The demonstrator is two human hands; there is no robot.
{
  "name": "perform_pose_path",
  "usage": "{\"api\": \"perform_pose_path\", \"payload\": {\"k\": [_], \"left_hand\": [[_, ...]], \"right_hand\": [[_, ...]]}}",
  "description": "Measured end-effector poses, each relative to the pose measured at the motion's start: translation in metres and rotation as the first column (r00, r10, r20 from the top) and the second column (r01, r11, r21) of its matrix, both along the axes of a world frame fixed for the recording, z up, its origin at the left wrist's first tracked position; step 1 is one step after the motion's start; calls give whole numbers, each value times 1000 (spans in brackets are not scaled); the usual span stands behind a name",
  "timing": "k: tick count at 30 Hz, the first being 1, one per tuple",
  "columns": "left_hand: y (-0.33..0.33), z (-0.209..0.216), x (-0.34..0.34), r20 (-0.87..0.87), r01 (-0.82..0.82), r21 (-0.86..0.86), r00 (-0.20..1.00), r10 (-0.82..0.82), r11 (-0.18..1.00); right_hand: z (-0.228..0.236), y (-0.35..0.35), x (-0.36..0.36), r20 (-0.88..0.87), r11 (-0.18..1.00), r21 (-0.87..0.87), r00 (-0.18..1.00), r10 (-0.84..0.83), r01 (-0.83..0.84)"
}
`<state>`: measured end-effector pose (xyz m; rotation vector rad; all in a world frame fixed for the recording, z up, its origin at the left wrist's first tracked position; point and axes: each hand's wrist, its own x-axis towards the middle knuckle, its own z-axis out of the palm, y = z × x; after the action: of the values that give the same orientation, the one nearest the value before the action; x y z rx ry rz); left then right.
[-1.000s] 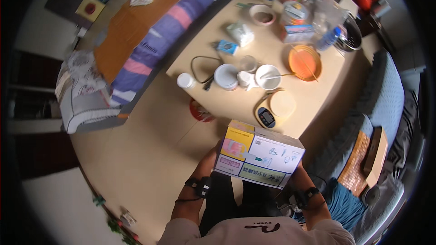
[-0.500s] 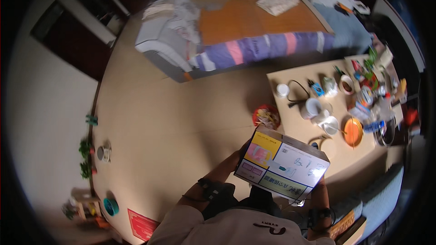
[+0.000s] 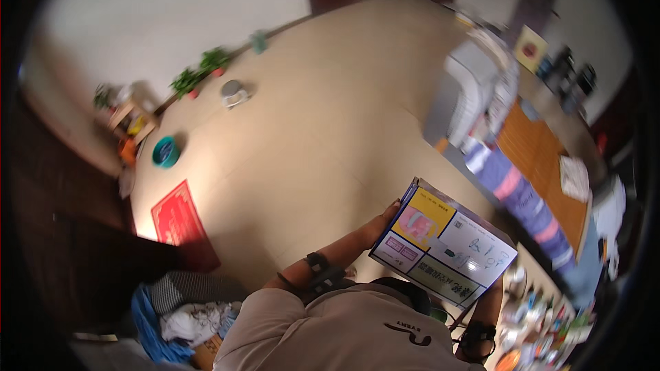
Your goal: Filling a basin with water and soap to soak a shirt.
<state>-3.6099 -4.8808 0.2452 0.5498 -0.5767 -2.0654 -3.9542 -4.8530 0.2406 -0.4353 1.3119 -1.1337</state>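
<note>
A printed cardboard box (image 3: 445,244), white with yellow, pink and green panels, is held in front of my body with its broad printed face up. My left hand (image 3: 389,218) grips its left side, fingers partly out of sight behind the edge. At the opposite end, by the lower right corner, my right hand (image 3: 493,291) supports the box; most of that hand is hidden by it. Dark bands with cables are strapped round both forearms.
A red mat (image 3: 177,216) lies on the tiled floor at left, near a teal basin (image 3: 166,152). Potted plants (image 3: 214,60) and a small stool (image 3: 234,92) stand along the wall. At right are a sofa (image 3: 526,199) and a cluttered table (image 3: 543,312).
My view and body have turned left, so the sofa and table now sit further right and the mat and wall plants show more fully. Both hands still hold the box.
</note>
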Motion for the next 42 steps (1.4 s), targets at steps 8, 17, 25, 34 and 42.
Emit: {"api": "perform_pose_path", "payload": {"k": [8, 17, 25, 34, 42], "left_hand": [[5, 48, 137, 379, -433, -175, 799, 466, 884], [-40, 73, 225, 254, -781, 66, 614, 747, 621], [-53, 83, 281, 300, -931, 8, 350, 888, 364], [-18, 90, 402, 362, -987, 68, 160, 918, 146], [-47, 93, 569, 337, -980, 136, 185, 923, 147]], "right_hand": [[43, -132, 157, 4, 905, 40, 906, 424, -423], [81, -302, 321, 93, 649, 32, 649, 755, -760], [99, -392, 476, 132, 367, -24, 361, 923, -930], [124, -392, 663, 103, 187, -58, 181, 978, -981], [153, -379, 794, 59, 257, -22, 255, 965, -966]]}}
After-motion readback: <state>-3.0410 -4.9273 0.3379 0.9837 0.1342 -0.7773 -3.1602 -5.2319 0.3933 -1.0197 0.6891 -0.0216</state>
